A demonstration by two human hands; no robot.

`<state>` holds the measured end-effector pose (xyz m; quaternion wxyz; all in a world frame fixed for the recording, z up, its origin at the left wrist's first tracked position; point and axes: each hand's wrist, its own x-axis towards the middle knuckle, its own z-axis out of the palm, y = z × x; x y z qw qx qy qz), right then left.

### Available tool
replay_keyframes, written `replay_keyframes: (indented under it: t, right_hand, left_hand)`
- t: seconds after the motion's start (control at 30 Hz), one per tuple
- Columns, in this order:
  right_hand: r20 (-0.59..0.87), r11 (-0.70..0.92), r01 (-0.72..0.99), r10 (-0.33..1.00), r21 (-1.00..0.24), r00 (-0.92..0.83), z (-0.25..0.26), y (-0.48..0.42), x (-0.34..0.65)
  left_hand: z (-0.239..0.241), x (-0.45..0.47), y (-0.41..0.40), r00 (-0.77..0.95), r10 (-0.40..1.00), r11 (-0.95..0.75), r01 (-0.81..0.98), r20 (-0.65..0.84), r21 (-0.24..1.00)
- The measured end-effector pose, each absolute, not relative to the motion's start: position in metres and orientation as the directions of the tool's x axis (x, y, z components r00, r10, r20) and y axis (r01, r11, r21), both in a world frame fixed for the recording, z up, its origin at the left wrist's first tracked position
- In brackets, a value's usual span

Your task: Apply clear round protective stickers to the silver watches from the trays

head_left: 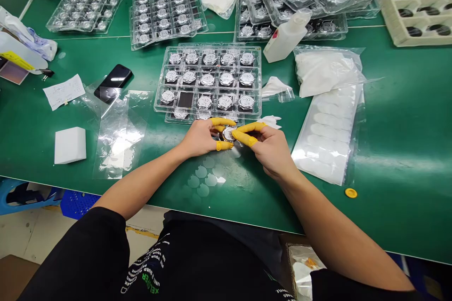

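Note:
My left hand point(202, 137) and my right hand point(271, 148) meet over the green table point(406, 141), both wearing yellow finger cots. Together they pinch a small round silver watch case point(228, 134) between the fingertips. Just beyond them lies a clear plastic tray point(209, 80) holding rows of the same watch cases, with one pocket showing dark and bare. A sheet of round clear stickers point(203, 181) lies under my wrists.
A white foam block point(70, 145), clear film point(120, 136), a black phone point(113, 82) and a paper slip point(63, 91) lie to the left. A white bottle point(287, 35), bagged white cloths point(326, 68) and a sticker sheet point(328, 134) sit to the right. More trays fill the far side.

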<state>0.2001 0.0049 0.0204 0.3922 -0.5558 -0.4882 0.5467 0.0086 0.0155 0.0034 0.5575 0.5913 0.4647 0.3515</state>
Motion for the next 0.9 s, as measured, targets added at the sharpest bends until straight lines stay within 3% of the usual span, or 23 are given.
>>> replay_keyframes:
  t: [0.27,0.37,0.63,0.9]
  right_hand:
    - [-0.072,-0.087,0.152,0.992,-0.985,0.105,0.025,0.015,0.214]
    - [-0.141,-0.151,0.123,0.986,-0.981,0.093,0.027,0.016,0.216]
    - [-0.425,-0.408,0.132,0.893,-0.903,-0.149,0.027,0.005,0.198]
    - [-0.362,-0.363,0.005,0.928,-0.932,-0.086,0.015,0.006,0.189]
  left_hand:
    - [0.007,0.009,0.016,0.301,0.947,0.066,0.167,-0.115,0.984]
    - [0.009,0.009,0.015,0.307,0.944,0.069,0.176,-0.121,0.982]
    - [0.004,0.009,0.015,0.313,0.945,0.034,0.202,-0.097,0.979]
    - [0.005,0.01,0.012,0.351,0.935,-0.004,0.167,-0.055,0.986]
